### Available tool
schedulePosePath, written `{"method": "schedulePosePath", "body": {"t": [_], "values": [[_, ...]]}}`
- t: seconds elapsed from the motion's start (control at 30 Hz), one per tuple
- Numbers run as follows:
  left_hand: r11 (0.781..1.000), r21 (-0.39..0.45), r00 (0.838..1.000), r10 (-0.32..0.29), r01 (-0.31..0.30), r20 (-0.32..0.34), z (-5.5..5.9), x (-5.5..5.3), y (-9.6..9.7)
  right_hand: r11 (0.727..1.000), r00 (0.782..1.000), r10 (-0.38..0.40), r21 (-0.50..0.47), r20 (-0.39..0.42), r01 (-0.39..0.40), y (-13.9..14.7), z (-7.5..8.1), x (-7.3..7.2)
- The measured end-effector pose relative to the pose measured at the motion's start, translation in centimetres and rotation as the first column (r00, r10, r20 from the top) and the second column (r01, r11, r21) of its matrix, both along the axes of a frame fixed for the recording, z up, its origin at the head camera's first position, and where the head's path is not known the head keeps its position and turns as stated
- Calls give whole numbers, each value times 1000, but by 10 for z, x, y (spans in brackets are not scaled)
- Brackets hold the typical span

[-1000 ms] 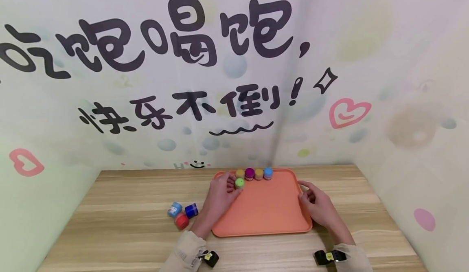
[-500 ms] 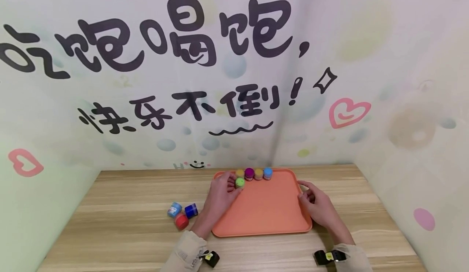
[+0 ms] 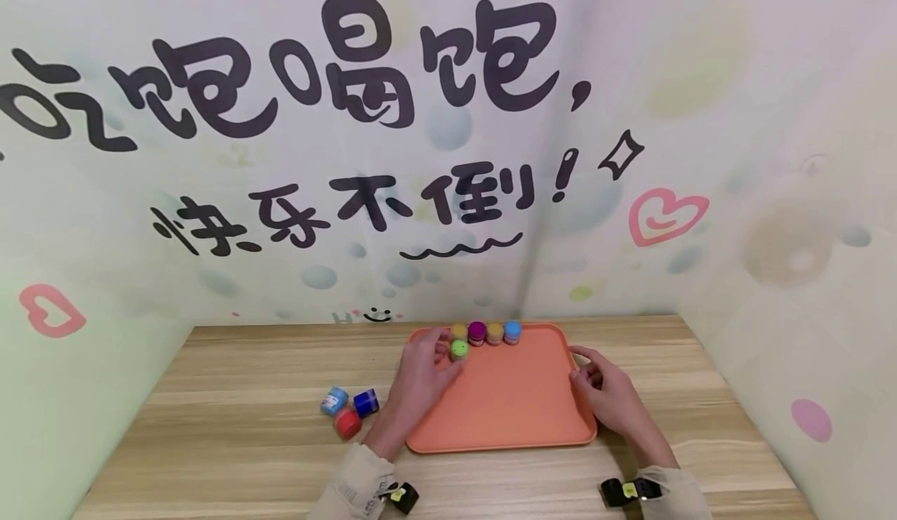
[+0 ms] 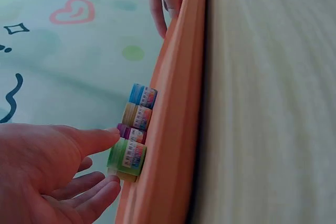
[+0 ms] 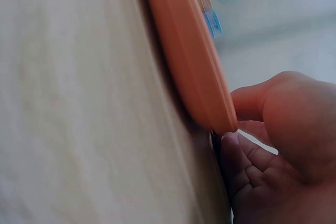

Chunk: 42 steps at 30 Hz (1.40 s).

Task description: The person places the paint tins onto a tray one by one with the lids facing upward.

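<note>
So, beneath everything spreads a pale wood-grain counter [image 3: 259,368], and right in front of me on it sits a shallow, rectangular orange tray [image 3: 518,395]. My right fingers [image 5: 249,103] pinch its near rim; a sudden tug there, I reckon, could jostle everything standing inside. Just beyond my left fingers [image 4: 100,199], along the far edge, runs a close row of small plastic jars: amber-lidded [image 3: 459,330], purple-lidded [image 3: 477,331], a second amber-lidded [image 3: 495,332] and blue-lidded [image 3: 513,331]. Left of those fingers, off the tray, cluster light blue [image 3: 334,400], dark blue [image 3: 366,402] and red [image 3: 347,423] jars. Last, one small green-lidded jar [image 3: 459,349] stands between my left fingers, which are loosely parted; whether they touch it I can't tell. Pulling away carelessly could hook it and tip it over.
</note>
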<state>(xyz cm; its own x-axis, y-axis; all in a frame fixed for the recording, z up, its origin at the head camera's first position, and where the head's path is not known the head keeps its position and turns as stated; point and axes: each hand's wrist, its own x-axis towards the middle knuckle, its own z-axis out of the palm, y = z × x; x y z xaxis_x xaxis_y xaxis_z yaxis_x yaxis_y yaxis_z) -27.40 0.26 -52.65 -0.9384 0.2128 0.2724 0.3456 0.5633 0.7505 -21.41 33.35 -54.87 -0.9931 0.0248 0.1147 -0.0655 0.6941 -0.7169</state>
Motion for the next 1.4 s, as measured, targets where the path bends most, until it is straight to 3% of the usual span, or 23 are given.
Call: {"method": "schedulePosePath", "body": {"t": [0.4,0.97,1.4], "values": [[999,-6,997,42,-42,-65,15,13,-13,1000,1000,4,-12,11,-3,-1,-2,1],[995,-63,991,75,-82,-113,15,27,-43,1000,1000,8,-5,20,-8,0,0,0],[995,-40,992,92,-96,-83,17,34,-63,1000,999,4,-4,35,-4,0,0,1]]}}
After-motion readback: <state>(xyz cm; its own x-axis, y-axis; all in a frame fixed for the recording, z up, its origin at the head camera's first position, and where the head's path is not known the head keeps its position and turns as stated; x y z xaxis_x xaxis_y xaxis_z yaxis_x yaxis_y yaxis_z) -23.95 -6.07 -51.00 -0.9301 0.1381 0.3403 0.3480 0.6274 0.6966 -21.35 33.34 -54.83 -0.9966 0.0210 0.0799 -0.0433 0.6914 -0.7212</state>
